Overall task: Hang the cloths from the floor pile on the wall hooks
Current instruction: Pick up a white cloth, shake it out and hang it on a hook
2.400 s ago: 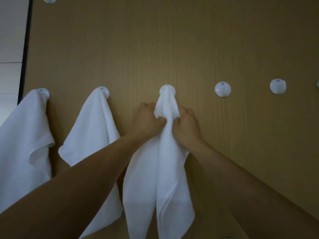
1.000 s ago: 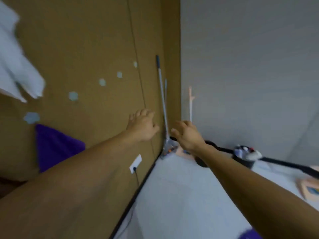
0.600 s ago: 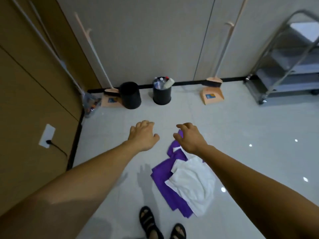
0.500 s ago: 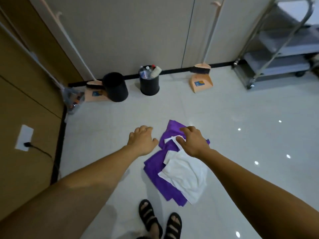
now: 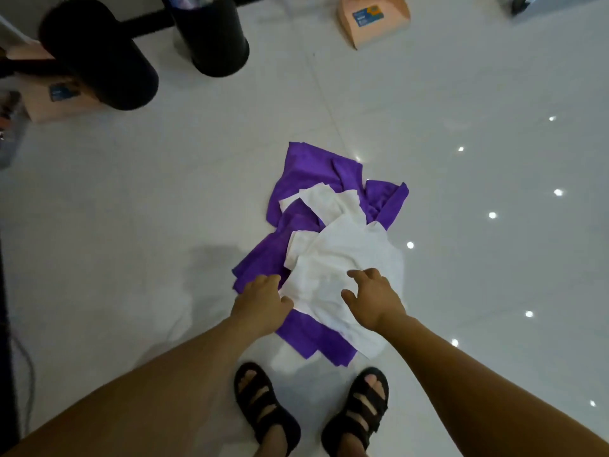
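Head view. The pile lies on the floor, just ahead of the sandals. We note a crumpled white cloth on top. Purple cloths lie under it and show at the far end, the left side and the near edge.

The left hand is over the pile's near left edge, where white meets purple. Its fingers are loosely bent and we see nothing gripped. We cannot tell whether the fingertips touch fabric.

The right hand is over the near part of the white cloth. Its fingers are spread and relaxed, holding nothing. We cannot resolve contact with the cloth here either.

The hands are near each other but apart, with white cloth showing between them. Both forearms are bare.

On the far side we log a black bin and a second bin to its left. A peach dustpan sits at upper right, well apart from the pile.
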`<action>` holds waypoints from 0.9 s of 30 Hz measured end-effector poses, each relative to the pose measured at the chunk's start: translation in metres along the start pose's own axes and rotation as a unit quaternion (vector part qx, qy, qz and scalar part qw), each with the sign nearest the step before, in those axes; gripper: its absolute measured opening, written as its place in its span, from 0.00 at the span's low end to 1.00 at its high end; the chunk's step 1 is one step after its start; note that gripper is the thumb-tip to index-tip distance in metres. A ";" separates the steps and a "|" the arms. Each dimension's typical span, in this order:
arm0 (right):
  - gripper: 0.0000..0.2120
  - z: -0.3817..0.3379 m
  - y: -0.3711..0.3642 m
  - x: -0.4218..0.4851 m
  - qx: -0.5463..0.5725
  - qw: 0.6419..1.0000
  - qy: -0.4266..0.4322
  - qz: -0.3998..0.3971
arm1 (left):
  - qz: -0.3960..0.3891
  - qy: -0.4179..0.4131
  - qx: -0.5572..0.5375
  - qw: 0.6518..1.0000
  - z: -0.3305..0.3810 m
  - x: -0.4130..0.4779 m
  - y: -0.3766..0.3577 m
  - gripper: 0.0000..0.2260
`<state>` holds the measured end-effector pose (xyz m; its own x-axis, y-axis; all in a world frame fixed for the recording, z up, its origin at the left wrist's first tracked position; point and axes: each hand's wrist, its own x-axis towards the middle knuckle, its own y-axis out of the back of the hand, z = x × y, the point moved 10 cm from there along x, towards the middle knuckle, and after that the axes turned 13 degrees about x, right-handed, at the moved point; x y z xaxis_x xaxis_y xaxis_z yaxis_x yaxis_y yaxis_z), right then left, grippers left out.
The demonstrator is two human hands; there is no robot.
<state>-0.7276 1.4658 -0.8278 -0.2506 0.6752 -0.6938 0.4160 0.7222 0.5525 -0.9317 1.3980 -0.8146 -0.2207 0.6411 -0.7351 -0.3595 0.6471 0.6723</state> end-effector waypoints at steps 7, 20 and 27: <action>0.25 -0.001 -0.108 0.134 -0.054 0.991 0.114 -0.036 | 0.016 0.019 -0.025 0.999 -0.035 0.113 -0.094 0.25; 0.11 -0.022 -0.150 0.148 -0.266 0.941 0.199 -0.064 | 0.011 0.023 -0.117 0.993 -0.061 0.127 -0.128 0.29; 0.07 -0.151 -0.018 0.008 -0.071 0.954 0.288 -0.038 | 0.038 -0.101 -0.160 0.981 -0.010 0.014 0.022 0.25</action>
<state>-0.8692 1.4805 -0.7733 -0.7311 0.5609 -0.3885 0.2652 0.7582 0.5957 -0.9524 1.4173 -0.8112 -0.0863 0.7722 -0.6295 -0.6224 0.4516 0.6393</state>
